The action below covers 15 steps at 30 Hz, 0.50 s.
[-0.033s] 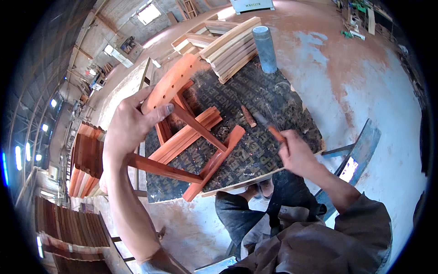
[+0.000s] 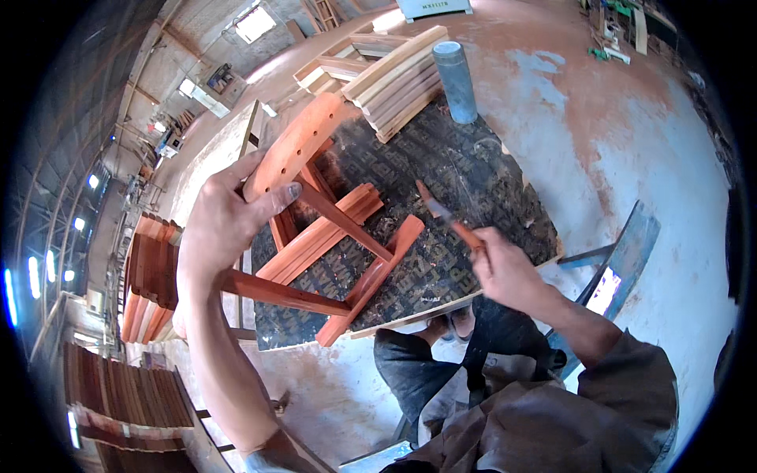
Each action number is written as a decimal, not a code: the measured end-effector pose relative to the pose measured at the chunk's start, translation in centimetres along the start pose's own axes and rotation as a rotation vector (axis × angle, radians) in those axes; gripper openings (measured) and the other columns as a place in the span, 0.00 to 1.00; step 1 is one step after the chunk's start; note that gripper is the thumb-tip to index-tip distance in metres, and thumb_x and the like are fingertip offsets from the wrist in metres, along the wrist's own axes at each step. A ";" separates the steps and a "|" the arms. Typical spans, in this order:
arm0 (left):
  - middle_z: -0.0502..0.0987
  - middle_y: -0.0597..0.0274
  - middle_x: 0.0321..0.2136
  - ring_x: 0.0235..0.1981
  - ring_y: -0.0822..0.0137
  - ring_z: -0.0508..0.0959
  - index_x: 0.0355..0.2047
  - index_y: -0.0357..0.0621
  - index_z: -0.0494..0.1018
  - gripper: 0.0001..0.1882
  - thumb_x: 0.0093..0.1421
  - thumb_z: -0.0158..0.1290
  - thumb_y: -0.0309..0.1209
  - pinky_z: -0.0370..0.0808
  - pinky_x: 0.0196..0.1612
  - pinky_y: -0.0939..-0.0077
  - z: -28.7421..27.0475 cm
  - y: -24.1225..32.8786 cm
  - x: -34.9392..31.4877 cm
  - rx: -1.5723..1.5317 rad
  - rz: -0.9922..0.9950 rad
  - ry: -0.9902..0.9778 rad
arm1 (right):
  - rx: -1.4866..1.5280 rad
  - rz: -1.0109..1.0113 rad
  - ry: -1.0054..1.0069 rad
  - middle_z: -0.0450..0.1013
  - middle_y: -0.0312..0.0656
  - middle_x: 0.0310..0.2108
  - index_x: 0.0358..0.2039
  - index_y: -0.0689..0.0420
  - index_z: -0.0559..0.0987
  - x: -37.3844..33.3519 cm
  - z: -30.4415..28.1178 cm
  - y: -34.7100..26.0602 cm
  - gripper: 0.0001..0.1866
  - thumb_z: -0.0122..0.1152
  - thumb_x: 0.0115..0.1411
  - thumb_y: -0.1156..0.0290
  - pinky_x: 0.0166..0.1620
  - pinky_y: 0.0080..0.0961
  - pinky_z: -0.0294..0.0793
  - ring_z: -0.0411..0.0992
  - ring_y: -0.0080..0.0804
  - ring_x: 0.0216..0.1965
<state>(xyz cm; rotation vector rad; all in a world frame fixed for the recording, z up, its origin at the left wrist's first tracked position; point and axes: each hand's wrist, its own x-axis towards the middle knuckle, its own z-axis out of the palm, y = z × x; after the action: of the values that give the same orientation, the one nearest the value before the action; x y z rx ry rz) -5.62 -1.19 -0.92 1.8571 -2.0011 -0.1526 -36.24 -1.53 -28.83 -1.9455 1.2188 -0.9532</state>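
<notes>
Reddish wooden frame (image 2: 347, 223), 1, showing 2 struts: extending rightward from the left hand (image 2: 225, 209), which is pinching its curved rail (image 2: 296, 146); probably handling stiff, light, smooth; that rail looking the best hold. Bladed tool (image 2: 460, 229), 1: sitting inside the right hand (image 2: 505, 264), whose fingers are wrapping its handle. Blue-grey cylinder (image 2: 455, 83), 1: standing beyond the right hand.
</notes>
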 end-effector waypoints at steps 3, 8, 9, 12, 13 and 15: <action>0.84 0.60 0.41 0.40 0.73 0.79 0.61 0.34 0.74 0.36 0.58 0.71 0.42 0.75 0.44 0.75 -0.3 -0.4 -0.8 -0.136 -0.021 -0.028 | 0.144 -0.104 -0.152 0.77 0.61 0.31 0.60 0.65 0.64 0.5 2.3 -3.7 0.24 0.54 0.65 0.75 0.35 0.53 0.79 0.79 0.62 0.31; 0.81 0.69 0.34 0.26 0.83 0.69 0.61 0.37 0.75 0.35 0.58 0.72 0.40 0.64 0.26 0.84 0.4 -0.6 -0.3 -0.260 -0.064 -0.009 | 0.214 -0.212 -0.147 0.78 0.64 0.37 0.61 0.67 0.68 0.8 5.0 -4.0 0.23 0.54 0.66 0.75 0.37 0.51 0.80 0.80 0.61 0.35; 0.80 0.71 0.32 0.23 0.84 0.67 0.61 0.37 0.75 0.34 0.58 0.71 0.40 0.62 0.24 0.85 0.6 -0.8 -0.1 -0.270 -0.062 -0.002 | 0.238 -0.166 -0.180 0.79 0.63 0.38 0.61 0.66 0.70 0.9 5.0 -3.7 0.24 0.55 0.65 0.75 0.38 0.51 0.80 0.80 0.60 0.37; 0.80 0.71 0.31 0.24 0.83 0.66 0.61 0.37 0.75 0.32 0.58 0.71 0.38 0.61 0.26 0.83 0.3 -0.2 -0.5 -0.279 -0.119 -0.003 | 0.221 -0.052 -0.323 0.79 0.61 0.35 0.64 0.65 0.69 1.2 4.7 -4.0 0.26 0.55 0.65 0.75 0.38 0.48 0.80 0.81 0.58 0.37; 0.80 0.69 0.33 0.27 0.81 0.69 0.60 0.36 0.75 0.32 0.59 0.70 0.37 0.64 0.31 0.81 0.2 0.3 -0.6 -0.282 -0.133 -0.012 | 0.227 -0.069 -0.312 0.78 0.61 0.33 0.64 0.65 0.69 1.6 5.0 -4.2 0.26 0.55 0.66 0.75 0.37 0.48 0.80 0.81 0.58 0.36; 0.84 0.61 0.39 0.39 0.76 0.77 0.59 0.34 0.76 0.30 0.60 0.69 0.34 0.73 0.47 0.76 0.0 0.9 -0.5 -0.277 -0.133 -0.030 | 0.240 -0.102 -0.288 0.78 0.60 0.30 0.65 0.66 0.68 2.8 6.0 -4.8 0.27 0.54 0.66 0.75 0.35 0.48 0.81 0.81 0.57 0.33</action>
<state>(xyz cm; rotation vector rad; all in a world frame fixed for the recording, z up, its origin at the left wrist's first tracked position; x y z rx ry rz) -6.46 -0.63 -0.68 1.8145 -1.7711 -0.4732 -28.11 -1.56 -27.41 -1.8877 0.8112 -0.7946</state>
